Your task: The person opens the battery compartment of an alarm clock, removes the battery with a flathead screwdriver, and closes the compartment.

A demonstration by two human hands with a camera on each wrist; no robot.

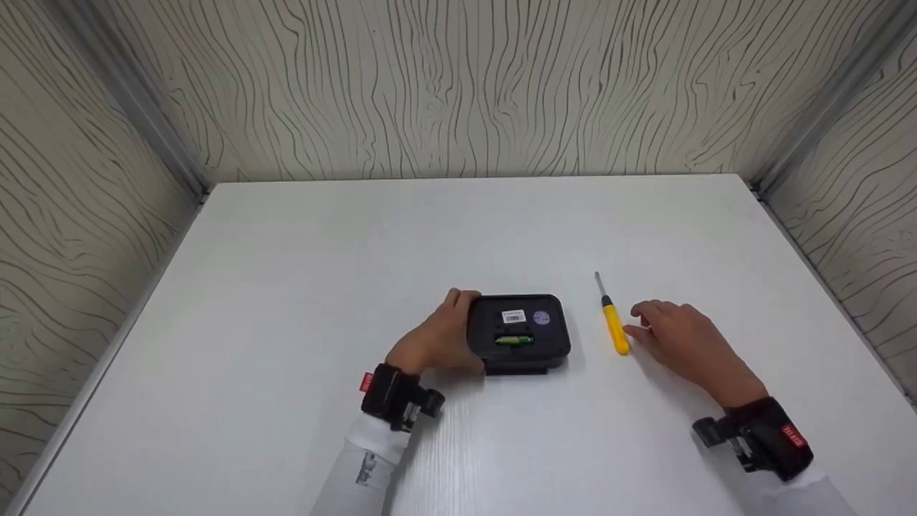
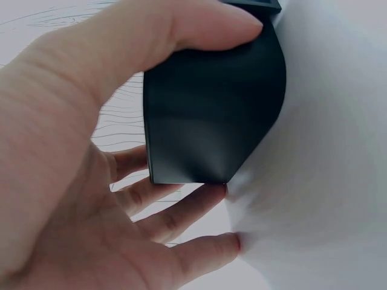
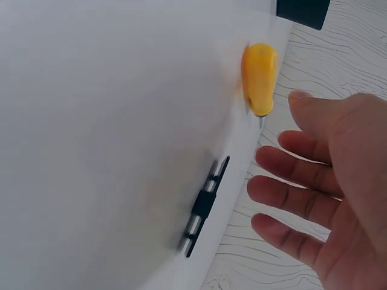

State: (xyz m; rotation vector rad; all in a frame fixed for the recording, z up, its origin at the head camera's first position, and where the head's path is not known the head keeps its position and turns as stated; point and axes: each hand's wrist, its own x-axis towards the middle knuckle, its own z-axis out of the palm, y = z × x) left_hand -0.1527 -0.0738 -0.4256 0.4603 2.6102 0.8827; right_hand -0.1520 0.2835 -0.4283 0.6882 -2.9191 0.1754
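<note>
A black rounded box-shaped device (image 1: 551, 337) lies on the white table, its recessed side up. In it are a white barcode label (image 1: 514, 317), a round purple sticker (image 1: 541, 317) and a green battery (image 1: 514, 340) in a slot. My left hand (image 1: 437, 340) grips the device's left end, thumb on the near side and fingers toward the far side. To the device's right lies a screwdriver (image 1: 615, 330) with a yellow handle, tip pointing away. Beside that handle hovers my right hand (image 1: 688, 344), fingers loosely bent and holding nothing; the right wrist view shows a gap between thumb and handle (image 3: 260, 75).
In the right wrist view a dark strip with silver bands (image 3: 204, 205) appears beyond the fingers; its kind is unclear. Wood-patterned panels (image 1: 458, 86) enclose the white table (image 1: 322, 251) at the back and both sides.
</note>
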